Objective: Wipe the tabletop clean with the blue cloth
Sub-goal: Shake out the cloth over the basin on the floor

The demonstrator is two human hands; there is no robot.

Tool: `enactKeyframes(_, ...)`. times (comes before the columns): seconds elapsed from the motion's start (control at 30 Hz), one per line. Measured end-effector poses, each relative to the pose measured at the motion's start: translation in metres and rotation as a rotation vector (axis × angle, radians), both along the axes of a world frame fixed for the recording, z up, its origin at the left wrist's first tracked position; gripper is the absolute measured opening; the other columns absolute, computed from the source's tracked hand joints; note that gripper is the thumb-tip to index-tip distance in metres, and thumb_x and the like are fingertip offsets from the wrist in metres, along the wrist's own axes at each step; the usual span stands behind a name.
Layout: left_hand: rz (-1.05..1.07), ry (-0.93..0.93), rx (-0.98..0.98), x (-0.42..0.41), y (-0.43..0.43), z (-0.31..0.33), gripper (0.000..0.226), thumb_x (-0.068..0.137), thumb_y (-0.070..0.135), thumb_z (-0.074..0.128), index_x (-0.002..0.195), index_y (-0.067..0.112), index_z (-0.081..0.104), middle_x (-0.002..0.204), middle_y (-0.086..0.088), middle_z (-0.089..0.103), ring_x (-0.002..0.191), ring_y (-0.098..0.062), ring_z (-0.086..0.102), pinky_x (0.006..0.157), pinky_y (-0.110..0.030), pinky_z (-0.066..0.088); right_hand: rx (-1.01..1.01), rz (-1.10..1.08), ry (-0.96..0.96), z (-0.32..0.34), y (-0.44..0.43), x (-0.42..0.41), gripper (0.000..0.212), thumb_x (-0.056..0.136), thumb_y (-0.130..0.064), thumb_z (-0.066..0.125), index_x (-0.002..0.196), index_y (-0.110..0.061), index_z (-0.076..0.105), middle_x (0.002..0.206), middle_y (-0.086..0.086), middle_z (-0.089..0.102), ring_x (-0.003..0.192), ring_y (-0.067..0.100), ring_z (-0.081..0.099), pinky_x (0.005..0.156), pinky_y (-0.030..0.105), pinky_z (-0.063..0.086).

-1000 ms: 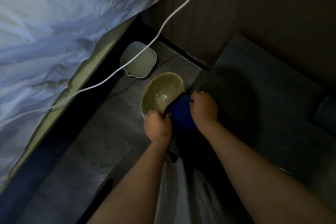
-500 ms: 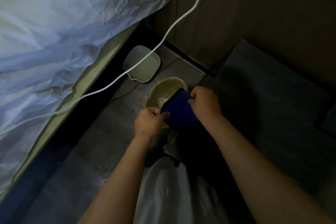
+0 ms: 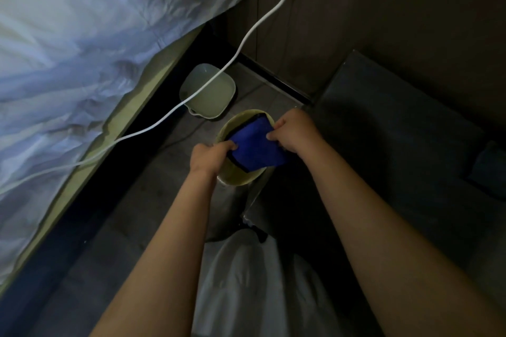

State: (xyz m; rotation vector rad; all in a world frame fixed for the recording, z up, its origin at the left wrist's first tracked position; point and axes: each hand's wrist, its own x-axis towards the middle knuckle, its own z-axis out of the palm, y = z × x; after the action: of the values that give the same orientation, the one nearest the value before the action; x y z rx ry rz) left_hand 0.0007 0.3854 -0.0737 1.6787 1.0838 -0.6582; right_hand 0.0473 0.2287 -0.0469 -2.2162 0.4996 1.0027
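The blue cloth [image 3: 256,146] is stretched flat between my two hands above a yellowish round basin [image 3: 237,178] on the floor. My left hand [image 3: 209,157] pinches the cloth's left edge. Its right edge is pinched by my right hand [image 3: 294,130]. The cloth hides most of the basin's inside. The dark tabletop [image 3: 397,131] lies to the right of my hands, apart from the cloth.
A pale square basin [image 3: 212,100] holding liquid sits on the floor beyond the round one. A white cable [image 3: 246,35] crosses over it from the wall to the bed. The bed with white sheets [image 3: 82,49] fills the left. A dark object [image 3: 490,167] lies at the table's right edge.
The cloth was bunched between my fists; now it is spread open and flat. My hands have moved apart, the left one to the left, over the round basin.
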Motion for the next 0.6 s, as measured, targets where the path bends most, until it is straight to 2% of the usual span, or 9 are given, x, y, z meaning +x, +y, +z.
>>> enactKeyframes(0.1,-0.064,-0.021,-0.016,-0.008,-0.004,0.0,0.037,0.077,0.029,0.072,0.101,0.001,0.066,0.094,-0.008,0.063,0.077,-0.014,0.054,0.056,-0.025,0.038,-0.037,0.03,-0.025,0.007,-0.01,-0.007,0.032,0.087,-0.022,0.067,0.117,-0.01,0.061,0.114,0.008,0.064,0.107,0.024,0.062,0.08,0.033,0.047)
enactKeyframes(0.2,-0.136,-0.063,-0.013,-0.016,-0.014,0.005,0.02,0.081,0.025,0.07,0.083,0.007,0.063,0.079,-0.005,0.06,0.072,-0.014,0.054,0.059,-0.025,0.042,-0.069,0.066,-0.06,0.016,-0.018,-0.016,0.024,0.09,-0.023,0.064,0.111,-0.012,0.063,0.111,0.005,0.064,0.104,0.022,0.061,0.076,0.03,0.045)
enactKeyframes(0.27,-0.171,-0.088,-0.009,-0.021,-0.022,0.01,0.016,0.082,0.023,0.069,0.079,0.01,0.061,0.074,-0.006,0.058,0.069,-0.014,0.053,0.062,-0.027,0.044,-0.073,0.065,-0.078,0.022,-0.024,-0.023,0.02,0.091,-0.023,0.063,0.11,-0.014,0.063,0.111,0.005,0.064,0.104,0.022,0.061,0.075,0.03,0.045)
enactKeyframes(0.47,-0.225,-0.138,-0.042,-0.039,-0.038,0.023,0.029,0.081,0.022,0.071,0.062,0.016,0.05,0.067,-0.006,0.054,0.065,-0.017,0.051,0.062,-0.029,0.043,-0.071,0.111,-0.049,0.04,-0.049,-0.039,0.024,0.092,-0.025,0.061,0.115,-0.018,0.061,0.115,0.004,0.061,0.107,0.022,0.059,0.085,0.034,0.047)
enactKeyframes(0.6,-0.267,-0.118,-0.141,-0.056,-0.053,0.03,0.028,0.082,0.018,0.071,0.063,0.011,0.052,0.064,-0.011,0.052,0.06,-0.019,0.048,0.056,-0.022,0.042,-0.066,0.158,0.093,0.056,-0.073,-0.047,0.015,0.09,-0.02,0.063,0.105,-0.016,0.063,0.108,0.008,0.064,0.101,0.024,0.062,0.095,0.044,0.049)
